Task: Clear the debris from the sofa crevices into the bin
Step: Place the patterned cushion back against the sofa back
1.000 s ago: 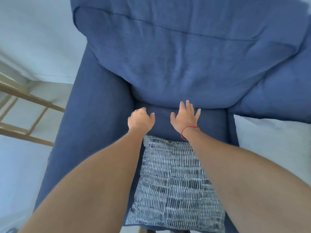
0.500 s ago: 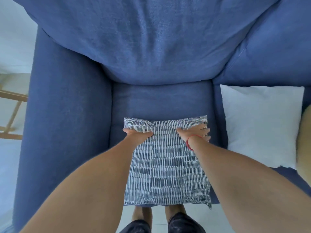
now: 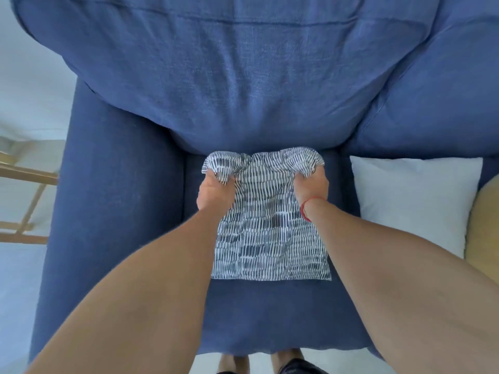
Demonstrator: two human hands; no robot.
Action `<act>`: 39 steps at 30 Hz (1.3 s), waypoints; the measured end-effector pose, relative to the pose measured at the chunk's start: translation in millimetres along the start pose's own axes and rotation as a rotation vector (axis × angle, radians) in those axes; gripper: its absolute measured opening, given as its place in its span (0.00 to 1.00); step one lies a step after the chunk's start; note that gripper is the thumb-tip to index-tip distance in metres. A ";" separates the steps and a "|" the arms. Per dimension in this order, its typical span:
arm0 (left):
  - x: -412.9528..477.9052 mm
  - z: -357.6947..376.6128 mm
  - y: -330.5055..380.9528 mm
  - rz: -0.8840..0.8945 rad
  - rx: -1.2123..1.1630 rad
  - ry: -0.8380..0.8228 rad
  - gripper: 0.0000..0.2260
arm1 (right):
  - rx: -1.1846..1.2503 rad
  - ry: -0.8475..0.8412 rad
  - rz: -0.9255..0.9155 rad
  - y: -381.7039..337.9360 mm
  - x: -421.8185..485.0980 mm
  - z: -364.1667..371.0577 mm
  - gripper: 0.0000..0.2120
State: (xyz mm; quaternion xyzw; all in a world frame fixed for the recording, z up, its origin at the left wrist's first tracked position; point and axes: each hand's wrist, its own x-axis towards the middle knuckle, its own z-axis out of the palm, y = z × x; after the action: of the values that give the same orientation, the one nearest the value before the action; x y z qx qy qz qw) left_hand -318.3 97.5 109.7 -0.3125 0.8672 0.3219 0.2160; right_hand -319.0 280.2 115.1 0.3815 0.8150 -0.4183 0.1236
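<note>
A blue-and-white patterned cushion (image 3: 266,228) lies on the seat of the blue sofa (image 3: 270,314), its far edge up against the back cushion (image 3: 229,85). My left hand (image 3: 214,191) grips its far left corner and my right hand (image 3: 310,188), with a red wristband, grips its far right corner; the fabric bunches over my fingers. The crevice between seat and back is hidden behind the cushion. No debris and no bin show in view.
The sofa's left armrest (image 3: 113,198) runs beside the seat. A white pillow (image 3: 415,201) lies on the seat to the right, with a yellow cushion (image 3: 486,233) at the right edge. A wooden frame (image 3: 24,206) stands on the floor at left.
Both hands left the back crevice, came to the patterned cushion's top edge, gripped its corners, and the cushion has slid farther back on the seat.
</note>
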 end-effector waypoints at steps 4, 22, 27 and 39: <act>0.6 -23.6 31.6 0.237 -0.130 0.261 0.16 | 0.107 0.174 -0.270 -49.4 1.8 -3.6 0.07; 12.5 -32.3 40.2 0.449 -0.336 0.413 0.13 | 0.454 0.339 -0.335 -86.9 24.0 -14.7 0.16; 35.3 -45.1 63.5 0.270 -0.202 0.278 0.30 | 0.435 0.348 -0.336 -90.7 33.2 -19.8 0.12; 35.3 -41.2 64.9 0.299 -0.430 0.288 0.14 | 0.325 0.218 -0.192 -83.9 31.2 -24.1 0.07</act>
State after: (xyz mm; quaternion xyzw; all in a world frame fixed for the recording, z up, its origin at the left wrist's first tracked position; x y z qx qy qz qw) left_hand -394.7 93.4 145.7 -0.2624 0.8373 0.4787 -0.0303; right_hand -398.2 284.9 163.0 0.3602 0.7778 -0.5104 -0.0689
